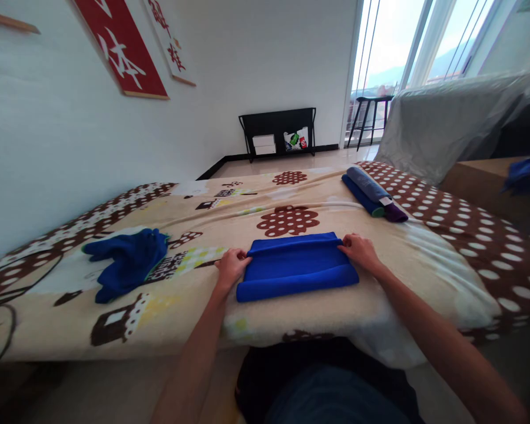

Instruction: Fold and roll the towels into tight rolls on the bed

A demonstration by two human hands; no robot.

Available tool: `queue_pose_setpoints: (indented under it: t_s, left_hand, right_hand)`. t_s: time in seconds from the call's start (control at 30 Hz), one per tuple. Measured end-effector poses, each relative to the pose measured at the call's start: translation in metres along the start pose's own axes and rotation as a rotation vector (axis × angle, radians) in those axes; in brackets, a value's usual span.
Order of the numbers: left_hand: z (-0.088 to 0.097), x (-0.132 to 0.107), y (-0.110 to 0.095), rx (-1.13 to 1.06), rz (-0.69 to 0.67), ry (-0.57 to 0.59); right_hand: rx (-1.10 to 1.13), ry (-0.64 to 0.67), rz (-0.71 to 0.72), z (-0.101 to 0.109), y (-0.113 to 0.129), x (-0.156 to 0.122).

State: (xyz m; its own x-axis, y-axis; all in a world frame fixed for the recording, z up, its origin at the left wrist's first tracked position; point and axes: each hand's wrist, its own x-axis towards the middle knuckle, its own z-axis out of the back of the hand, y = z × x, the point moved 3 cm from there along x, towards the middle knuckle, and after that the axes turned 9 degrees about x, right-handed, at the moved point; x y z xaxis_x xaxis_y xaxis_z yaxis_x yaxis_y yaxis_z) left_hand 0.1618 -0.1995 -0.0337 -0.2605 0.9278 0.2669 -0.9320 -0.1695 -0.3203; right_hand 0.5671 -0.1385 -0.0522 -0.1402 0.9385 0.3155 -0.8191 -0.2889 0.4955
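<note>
A bright blue cloth (295, 259), folded into a rectangle, lies in front of me on the patterned blanket (229, 206). Its near edge is turned up into a thick fold. My left hand (233, 265) pinches the left side near the far corner, fingers closed. At the opposite side, my right hand (357, 248) grips the far right corner between thumb and fingers. Off to the left sits a crumpled dark blue cloth (130, 259) with a green edge. Rolled cloths, one grey-blue (368, 184) and one dark blue (361, 197), rest together at the far right, beside a purple end.
Brown polka-dot fabric (490, 253) borders the bed on the right. Beyond stand a black rack (278, 129) with a white box and bag, a stool (371, 115) by the window, and a plastic-covered piece of furniture (450, 112). Blue fabric (527, 174) lies at the right edge.
</note>
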Motion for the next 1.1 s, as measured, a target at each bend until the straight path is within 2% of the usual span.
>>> queue_pose_setpoints:
  t_s: [0.1, 0.17, 0.2, 0.27, 0.33, 0.37, 0.43, 0.53, 0.63, 0.73, 0.9, 0.97, 1.03, 1.1]
  left_hand:
    - [0.017, -0.017, -0.009, 0.051, 0.043, -0.091]
    - [0.034, -0.041, -0.02, 0.052, -0.011, -0.15]
    - [0.042, -0.056, -0.028, 0.041, -0.11, -0.153]
    - [0.051, -0.091, -0.045, 0.033, -0.411, -0.087]
    - [0.05, -0.123, -0.053, 0.076, -0.667, -0.01]
    - [0.046, -0.134, -0.053, 0.112, -0.723, 0.008]
    - [0.034, -0.144, -0.048, 0.165, -0.731, -0.02]
    - [0.015, -0.135, -0.041, 0.194, -0.635, -0.07]
    - [0.006, -0.114, -0.043, 0.254, -0.494, -0.088]
    - [0.011, -0.096, -0.055, 0.329, -0.405, -0.108]
    - [0.021, -0.076, -0.085, 0.465, -0.314, -0.151]
    - [0.015, -0.075, -0.102, 0.396, -0.397, -0.129]
    - [0.002, -0.077, -0.117, 0.278, -0.555, -0.035]
    - [-0.011, -0.079, -0.121, 0.197, -0.634, 0.068]
  right_hand:
    - [-0.053, -0.077, -0.003, 0.013, 0.011, -0.013]
    - [-0.04, -0.097, 0.064, 0.025, 0.025, -0.031]
    - [-0.009, -0.07, 0.149, 0.03, 0.034, -0.043]
    - [0.068, 0.069, 0.388, 0.035, 0.053, -0.071]
    - [0.104, 0.208, 0.599, 0.034, 0.064, -0.099]
    - [0.096, 0.234, 0.652, 0.032, 0.066, -0.11]
    - [0.071, 0.207, 0.682, 0.024, 0.065, -0.12]
    - [0.033, 0.133, 0.616, 0.012, 0.061, -0.111]
    - [-0.061, 0.097, 0.445, 0.004, 0.065, -0.084]
    - [-0.143, 0.095, 0.325, 0.001, 0.073, -0.061]
    - [-0.214, 0.061, 0.295, -0.005, 0.095, -0.045]
    - [-0.21, 0.073, 0.331, -0.012, 0.107, -0.045]
    - [-0.172, 0.148, 0.438, -0.021, 0.117, -0.046]
    - [-0.116, 0.228, 0.532, -0.027, 0.118, -0.048]
